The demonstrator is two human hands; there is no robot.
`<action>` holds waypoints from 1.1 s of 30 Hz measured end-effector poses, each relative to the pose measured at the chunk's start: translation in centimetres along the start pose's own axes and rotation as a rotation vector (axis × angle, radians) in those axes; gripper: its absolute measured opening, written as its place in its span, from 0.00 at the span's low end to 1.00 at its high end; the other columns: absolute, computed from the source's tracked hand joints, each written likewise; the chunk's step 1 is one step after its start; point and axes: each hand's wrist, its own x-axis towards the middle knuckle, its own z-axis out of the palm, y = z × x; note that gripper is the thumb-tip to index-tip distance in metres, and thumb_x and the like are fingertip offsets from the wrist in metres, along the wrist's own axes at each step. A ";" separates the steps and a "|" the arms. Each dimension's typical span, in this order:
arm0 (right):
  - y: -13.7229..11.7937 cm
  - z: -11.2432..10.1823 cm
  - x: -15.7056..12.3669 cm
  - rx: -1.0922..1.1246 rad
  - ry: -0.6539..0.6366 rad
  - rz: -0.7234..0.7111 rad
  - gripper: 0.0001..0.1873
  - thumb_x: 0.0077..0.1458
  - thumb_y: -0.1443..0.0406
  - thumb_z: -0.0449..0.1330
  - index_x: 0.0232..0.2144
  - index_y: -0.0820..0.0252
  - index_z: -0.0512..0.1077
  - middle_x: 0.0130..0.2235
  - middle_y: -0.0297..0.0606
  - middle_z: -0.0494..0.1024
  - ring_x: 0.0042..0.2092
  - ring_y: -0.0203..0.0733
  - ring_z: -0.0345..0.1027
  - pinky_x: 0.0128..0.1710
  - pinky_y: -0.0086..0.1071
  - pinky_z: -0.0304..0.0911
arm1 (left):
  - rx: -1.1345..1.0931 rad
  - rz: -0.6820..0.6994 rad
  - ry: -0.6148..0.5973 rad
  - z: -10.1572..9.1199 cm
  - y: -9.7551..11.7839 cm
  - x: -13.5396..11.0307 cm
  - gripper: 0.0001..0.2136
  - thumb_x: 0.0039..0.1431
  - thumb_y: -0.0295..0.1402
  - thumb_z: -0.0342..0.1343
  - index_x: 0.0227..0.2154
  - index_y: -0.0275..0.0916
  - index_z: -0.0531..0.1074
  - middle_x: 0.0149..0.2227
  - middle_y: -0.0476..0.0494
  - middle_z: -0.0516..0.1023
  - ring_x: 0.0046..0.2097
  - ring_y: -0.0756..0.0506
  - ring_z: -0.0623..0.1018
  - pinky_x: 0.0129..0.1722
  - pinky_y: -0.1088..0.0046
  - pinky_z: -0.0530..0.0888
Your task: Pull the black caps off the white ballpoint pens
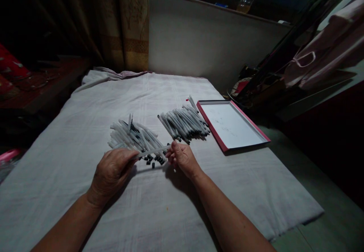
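Note:
A thin, whitish translucent pen barrel (155, 151) is stretched between my two hands, over the near edge of a loose pile. My left hand (112, 170) is closed on its left end. The fingers of my right hand (184, 160) pinch the right end, and whatever small part may sit there is hidden. Behind the hands lies a jumbled pile of pen barrels (122, 135). Several short black plugs (148, 163) are scattered at its near side. Farther right, a second pile of barrels with black ends (183, 121) lies roughly side by side.
A shallow red-edged box lid (212, 129) with a white inside rests at the right of the cloth-covered table (85, 127). A small red piece (187, 100) lies by the right pile. Beyond stand a curtain (133, 24) and a wall (199, 39).

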 end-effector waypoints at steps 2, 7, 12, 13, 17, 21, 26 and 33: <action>0.0 0.1 -0.1 -0.021 -0.024 0.010 0.41 0.41 0.28 0.55 0.16 0.60 0.70 0.12 0.31 0.66 0.13 0.29 0.53 0.14 0.25 0.47 | 0.009 0.026 -0.016 -0.1 0.2 0.1 0.08 0.65 0.35 0.52 0.43 0.45 0.75 0.38 0.46 0.83 0.39 0.44 0.80 0.42 0.66 0.74; 0.0 0.4 -0.1 -0.002 -0.031 0.016 0.36 0.45 0.33 0.59 0.15 0.59 0.70 0.11 0.28 0.64 0.13 0.29 0.50 0.14 0.24 0.44 | 0.074 0.087 -0.008 -0.2 0.5 0.3 0.08 0.66 0.37 0.52 0.41 0.44 0.76 0.35 0.47 0.83 0.38 0.44 0.80 0.40 0.67 0.73; 0.0 0.0 -0.1 -0.019 -0.070 0.009 0.33 0.46 0.35 0.60 0.16 0.59 0.69 0.12 0.28 0.64 0.14 0.29 0.51 0.15 0.25 0.44 | 0.145 0.193 -0.037 -0.6 0.6 1.0 0.10 0.68 0.37 0.50 0.35 0.41 0.75 0.29 0.48 0.80 0.30 0.45 0.77 0.36 0.67 0.70; 0.0 -0.1 -0.1 -0.029 -0.079 0.012 0.33 0.46 0.35 0.60 0.17 0.59 0.69 0.13 0.28 0.65 0.14 0.29 0.51 0.15 0.25 0.45 | 0.146 0.210 -0.045 -0.7 0.6 1.1 0.11 0.69 0.37 0.50 0.34 0.41 0.74 0.28 0.48 0.80 0.30 0.45 0.77 0.36 0.67 0.70; 0.0 -0.5 -0.1 -0.072 -0.097 -0.019 0.32 0.49 0.37 0.59 0.18 0.58 0.69 0.14 0.28 0.66 0.15 0.30 0.53 0.16 0.26 0.48 | 0.135 0.224 -0.080 -0.8 0.3 1.2 0.13 0.70 0.38 0.48 0.32 0.40 0.73 0.28 0.48 0.80 0.30 0.45 0.76 0.37 0.67 0.69; -0.1 -0.5 -0.2 -0.114 -0.135 -0.144 0.27 0.53 0.42 0.61 0.20 0.59 0.70 0.17 0.29 0.68 0.19 0.31 0.57 0.21 0.26 0.53 | 0.073 0.171 -0.149 -0.9 0.1 1.2 0.18 0.71 0.40 0.45 0.28 0.40 0.72 0.26 0.48 0.78 0.29 0.46 0.74 0.35 0.67 0.68; -0.5 -1.1 -0.4 -0.129 -0.224 -0.265 0.17 0.56 0.52 0.62 0.27 0.59 0.74 0.23 0.32 0.74 0.25 0.34 0.65 0.28 0.28 0.61 | -0.262 -0.085 -0.327 -1.8 -0.8 1.0 0.22 0.69 0.44 0.42 0.20 0.41 0.66 0.19 0.49 0.69 0.24 0.48 0.69 0.27 0.70 0.67; -0.2 -3.6 0.8 -0.077 0.105 -0.340 0.13 0.53 0.56 0.64 0.36 0.57 0.80 0.28 0.35 0.80 0.28 0.37 0.70 0.30 0.31 0.66 | -0.495 -0.633 -0.088 -3.0 -3.0 1.0 0.23 0.65 0.51 0.44 0.19 0.42 0.63 0.17 0.51 0.64 0.20 0.50 0.65 0.20 0.71 0.63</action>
